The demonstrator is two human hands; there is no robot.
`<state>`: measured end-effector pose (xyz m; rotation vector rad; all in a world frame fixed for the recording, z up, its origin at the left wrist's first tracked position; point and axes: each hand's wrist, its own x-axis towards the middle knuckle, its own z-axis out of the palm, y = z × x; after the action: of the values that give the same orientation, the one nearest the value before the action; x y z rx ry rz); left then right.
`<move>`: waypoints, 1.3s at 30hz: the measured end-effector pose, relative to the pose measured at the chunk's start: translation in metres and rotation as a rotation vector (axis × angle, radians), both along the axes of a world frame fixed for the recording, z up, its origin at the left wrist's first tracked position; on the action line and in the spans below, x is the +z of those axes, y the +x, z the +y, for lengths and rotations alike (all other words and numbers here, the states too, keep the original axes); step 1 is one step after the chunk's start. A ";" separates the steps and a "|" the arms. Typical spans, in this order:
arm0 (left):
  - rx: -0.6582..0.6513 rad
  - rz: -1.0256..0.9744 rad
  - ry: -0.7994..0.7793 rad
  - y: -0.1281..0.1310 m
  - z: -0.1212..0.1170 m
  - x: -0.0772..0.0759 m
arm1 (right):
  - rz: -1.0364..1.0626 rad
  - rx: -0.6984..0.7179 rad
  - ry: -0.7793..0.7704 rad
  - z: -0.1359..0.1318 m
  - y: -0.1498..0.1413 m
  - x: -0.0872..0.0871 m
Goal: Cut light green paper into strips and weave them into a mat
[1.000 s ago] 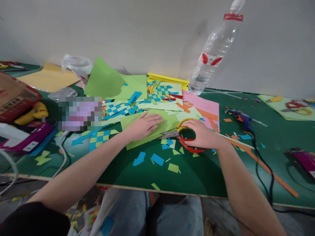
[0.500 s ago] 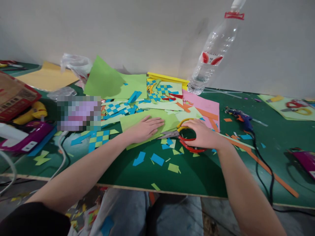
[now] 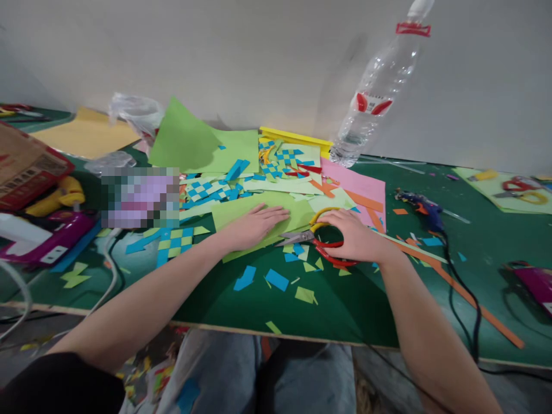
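Note:
My left hand [image 3: 259,223] lies flat on a light green paper sheet [image 3: 228,214], fingers stretched out to the right. My right hand [image 3: 351,233] grips a pair of scissors [image 3: 304,236] with one yellow and one red handle. The scissor blades are slightly apart and point left, close by the sheet's lower right edge. Below the blades, blue and green paper scraps [image 3: 276,279] are scattered on the green table [image 3: 267,310]. A woven blue and green paper piece [image 3: 175,244] sits left of my left hand.
Behind are more woven strips [image 3: 207,190], a large green sheet [image 3: 194,138] and pink paper [image 3: 362,184]. A tall plastic bottle [image 3: 371,98] leans near the wall. To the right lies a blue glue gun [image 3: 425,213] with a black cord; a pixelated object [image 3: 140,198] is at left.
The scissor blades look slightly wider apart than before. Both hands stay in nearly the same place, and the view has shifted a little.

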<state>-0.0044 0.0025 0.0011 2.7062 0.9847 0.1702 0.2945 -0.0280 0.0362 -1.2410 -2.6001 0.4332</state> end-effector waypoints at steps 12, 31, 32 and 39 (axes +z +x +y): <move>-0.005 -0.004 0.022 0.000 0.000 -0.001 | -0.012 0.004 -0.009 -0.004 -0.010 0.002; -0.047 -0.013 -0.041 0.001 0.002 0.004 | -0.026 -0.009 0.000 0.000 0.003 0.007; -0.048 -0.014 -0.044 0.001 0.002 0.004 | -0.025 0.002 -0.004 0.000 0.003 0.007; -0.044 -0.030 -0.043 0.001 0.003 0.006 | -0.026 -0.070 -0.038 0.000 0.014 0.015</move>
<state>-0.0033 0.0052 0.0072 2.6759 0.9089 0.1790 0.3088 -0.0276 0.0510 -1.3549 -2.5718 0.4584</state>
